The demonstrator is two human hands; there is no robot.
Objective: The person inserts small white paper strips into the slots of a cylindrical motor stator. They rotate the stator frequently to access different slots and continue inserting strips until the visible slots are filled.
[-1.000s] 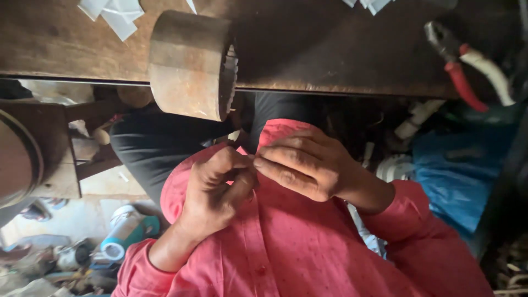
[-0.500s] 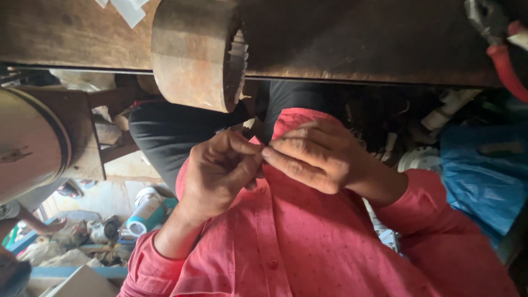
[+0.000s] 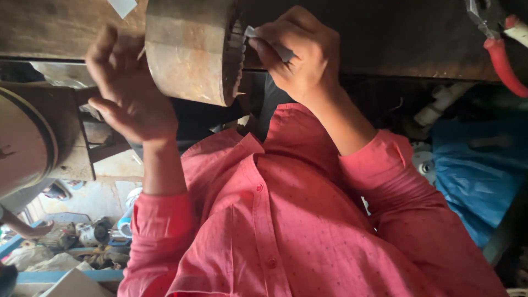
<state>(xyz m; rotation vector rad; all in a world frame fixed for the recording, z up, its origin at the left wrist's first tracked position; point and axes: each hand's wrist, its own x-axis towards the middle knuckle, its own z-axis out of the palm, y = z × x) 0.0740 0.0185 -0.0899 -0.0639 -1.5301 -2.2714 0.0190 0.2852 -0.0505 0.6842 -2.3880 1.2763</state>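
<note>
1. Left hand (image 3: 129, 93): raised at the near edge of the bench (image 3: 60, 30), just left of the rusty metal cylinder (image 3: 187, 49). Fingers apart and lightly curled, clamped on nothing. Palm turned toward the cylinder's curved wall; contact with the wall cannot be told.
2. Right hand (image 3: 300, 55): held at the right end of the cylinder, over the near edge of the bench. Fingers together, pinched on a narrow grey strip (image 3: 272, 47).
3. Grey strip: tilted, upper end touching the toothed face (image 3: 237, 52) of the cylinder, lower end under the fingertips.
4. Rusty metal cylinder: lying on its side on the bench, overhanging the near edge, between the two hands. Toothed face directed toward the right hand.
5. Red-handled pliers (image 3: 498, 52): lying toward the right end of the bench, well apart from both hands.
6. White paper piece (image 3: 122, 6): lying on the bench, just left of the cylinder and beyond the left hand.
7. Blue sheet (image 3: 478, 165): below the bench at the right, beside the right sleeve of the pink shirt (image 3: 286, 220).
8. Large round object (image 3: 22, 143): below the near edge at the left end; kind not discernible.
</note>
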